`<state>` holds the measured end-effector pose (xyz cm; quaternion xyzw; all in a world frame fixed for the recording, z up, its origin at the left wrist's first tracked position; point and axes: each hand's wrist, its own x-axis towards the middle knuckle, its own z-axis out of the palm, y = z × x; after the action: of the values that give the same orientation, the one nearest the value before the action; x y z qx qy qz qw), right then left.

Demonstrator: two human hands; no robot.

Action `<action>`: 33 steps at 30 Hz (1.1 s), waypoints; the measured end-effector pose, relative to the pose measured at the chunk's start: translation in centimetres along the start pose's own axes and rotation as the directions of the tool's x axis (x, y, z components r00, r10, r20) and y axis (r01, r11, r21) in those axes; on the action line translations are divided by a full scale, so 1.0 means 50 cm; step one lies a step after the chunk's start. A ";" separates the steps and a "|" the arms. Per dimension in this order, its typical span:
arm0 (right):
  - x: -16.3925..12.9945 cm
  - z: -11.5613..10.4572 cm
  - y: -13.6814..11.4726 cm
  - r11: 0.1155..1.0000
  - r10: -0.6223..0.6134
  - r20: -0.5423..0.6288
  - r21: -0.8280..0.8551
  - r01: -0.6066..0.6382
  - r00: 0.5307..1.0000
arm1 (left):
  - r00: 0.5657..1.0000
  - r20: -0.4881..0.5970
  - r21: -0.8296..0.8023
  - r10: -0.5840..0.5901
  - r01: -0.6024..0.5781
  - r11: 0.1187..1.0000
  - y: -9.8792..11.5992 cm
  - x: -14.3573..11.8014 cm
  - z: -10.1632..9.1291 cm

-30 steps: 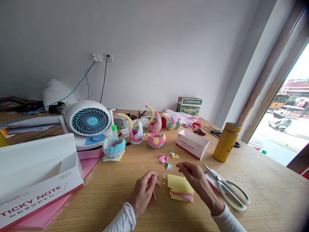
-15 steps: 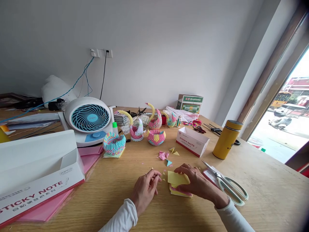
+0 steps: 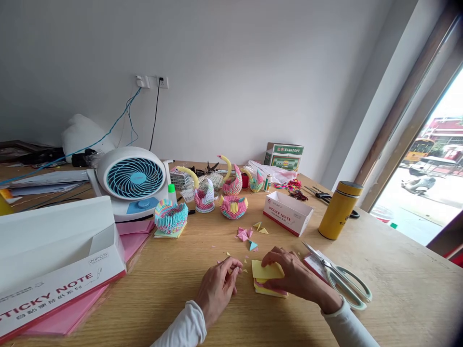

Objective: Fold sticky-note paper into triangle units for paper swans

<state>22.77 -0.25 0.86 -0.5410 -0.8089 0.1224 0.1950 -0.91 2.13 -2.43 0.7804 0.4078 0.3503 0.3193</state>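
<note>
Right hand (image 3: 292, 275) pinching top yellow sheet of square sticky-note pad (image 3: 265, 282); left hand (image 3: 219, 284) beside pad, loosely curled, empty. Risk: several sheets lifting together, tearing; pad sliding on bench (image 3: 398, 289).

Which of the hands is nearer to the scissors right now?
Right. The right hand rests on the sticky note pad, just beside the scissors on their left. The left hand sits on the far side of the pad, clearly farther away.

I read "STICKY NOTE" on the small white box (image 3: 287, 213). The large white box (image 3: 58, 277) beside me shows "STICKY NOTE" and "20PCS". The green carton's (image 3: 284, 155) print is illegible.
</note>
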 end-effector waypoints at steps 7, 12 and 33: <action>0.003 -0.009 0.002 1.000 0.009 0.041 0.022 -0.010 0.999 | 1.000 0.006 -0.001 0.025 -0.025 1.000 -0.005 -0.001 0.002; -0.001 -0.024 -0.004 0.998 -0.006 0.059 0.056 0.003 0.998 | 0.999 0.006 0.002 0.032 -0.032 0.999 -0.005 -0.003 0.002; 0.021 0.030 -0.075 0.943 0.027 -0.293 0.325 0.073 0.956 | 0.999 -0.051 -0.102 -0.006 0.001 0.995 0.035 -0.002 -0.010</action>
<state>18.66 -0.69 1.24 -0.5030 -0.7448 0.1732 0.4028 -0.62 1.35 -0.81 0.7530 0.3989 0.3901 0.3488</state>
